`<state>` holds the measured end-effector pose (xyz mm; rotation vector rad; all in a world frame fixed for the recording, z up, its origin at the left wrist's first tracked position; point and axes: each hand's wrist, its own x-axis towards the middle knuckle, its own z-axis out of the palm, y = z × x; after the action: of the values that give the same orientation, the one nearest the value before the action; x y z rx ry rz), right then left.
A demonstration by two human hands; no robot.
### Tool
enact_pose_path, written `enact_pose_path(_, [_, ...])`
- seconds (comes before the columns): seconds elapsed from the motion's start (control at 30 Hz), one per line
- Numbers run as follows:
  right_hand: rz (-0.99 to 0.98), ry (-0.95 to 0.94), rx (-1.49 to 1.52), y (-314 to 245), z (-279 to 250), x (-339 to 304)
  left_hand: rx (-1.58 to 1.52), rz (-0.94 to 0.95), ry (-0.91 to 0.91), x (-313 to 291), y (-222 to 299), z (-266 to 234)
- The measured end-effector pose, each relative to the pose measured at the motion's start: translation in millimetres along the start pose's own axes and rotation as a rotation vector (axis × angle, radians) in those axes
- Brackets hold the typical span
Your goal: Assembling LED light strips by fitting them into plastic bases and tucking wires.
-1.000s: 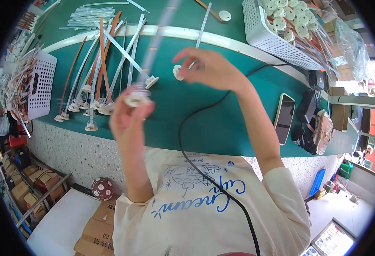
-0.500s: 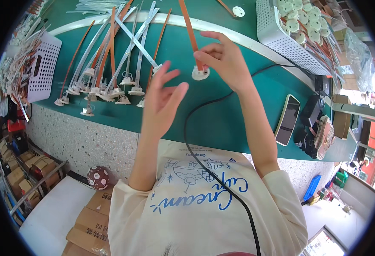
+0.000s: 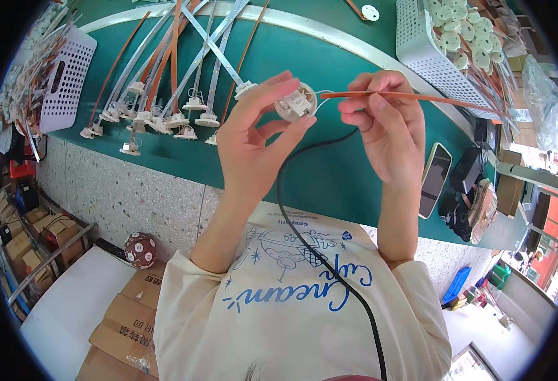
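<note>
Between the thumb and fingers of my left hand (image 3: 250, 143) is a round white disc (image 3: 286, 108) with a small square fitting on its face. Thin pale wires (image 3: 324, 95) run from the disc to the end of a long, narrow orange strip (image 3: 447, 99). My right hand (image 3: 393, 130) pinches that strip close to its wired end, and the rest of it extends to the right. To the left of my hands, several similar silver and orange strips (image 3: 197, 58) lie on the green table, each ending in a white round fitting (image 3: 208, 119).
Perforated white baskets stand at the left (image 3: 69, 79) and right (image 3: 412, 47), filled with strips and discs. A black cable (image 3: 280, 184) crosses the table and my shirt. A phone (image 3: 435, 181), a black adapter (image 3: 468, 166) and a pouch (image 3: 484, 206) lie at the right.
My left hand has moved right and up and now grips the disc. My right hand has shifted right, and the strip has swung from upright to nearly level.
</note>
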<state>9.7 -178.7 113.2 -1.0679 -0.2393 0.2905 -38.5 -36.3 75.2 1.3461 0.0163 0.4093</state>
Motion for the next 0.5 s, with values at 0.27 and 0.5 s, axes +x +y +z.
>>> enact_pose_path(0.27, [-0.128,-0.123,-0.224,-1.3,-4.2,-5.3,0.0,0.097,-0.029,-3.9,7.8,2.2])
enact_pose_path(0.5, [-0.131,-0.073,-0.188,-4.9,8.7,-14.0,-0.239,-0.112,-0.091,-4.1,20.9,2.6])
